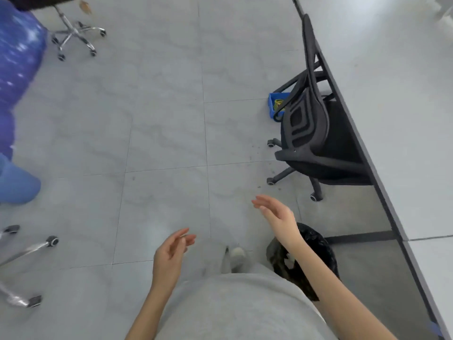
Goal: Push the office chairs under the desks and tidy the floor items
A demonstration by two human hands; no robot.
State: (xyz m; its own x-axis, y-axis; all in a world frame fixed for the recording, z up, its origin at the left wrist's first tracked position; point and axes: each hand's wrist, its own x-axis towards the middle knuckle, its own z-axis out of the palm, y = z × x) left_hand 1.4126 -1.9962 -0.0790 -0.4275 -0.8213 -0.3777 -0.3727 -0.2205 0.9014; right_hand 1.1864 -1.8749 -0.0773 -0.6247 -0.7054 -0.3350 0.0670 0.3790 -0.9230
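A black mesh office chair [308, 123] stands on the right with its seat tucked under the white desk [402, 99]. Behind the chair a blue box [274, 104] sits on the floor, partly hidden by the backrest. My right hand [274, 214] hangs in the air, fingers straight and relaxed, a short way in front of the chair's wheels, holding nothing. My left hand [171, 253] is lower and nearer my body, fingers loosely curled and empty. A black-lined bin [316, 244] stands under my right forearm beside the desk.
A chrome chair base [76, 35] stands at the far left, and another chrome base [27, 251] lies at the near left edge. A big blue bag [17, 69] and a light blue object [17, 185] fill the left side. Grey tiled floor spans the middle.
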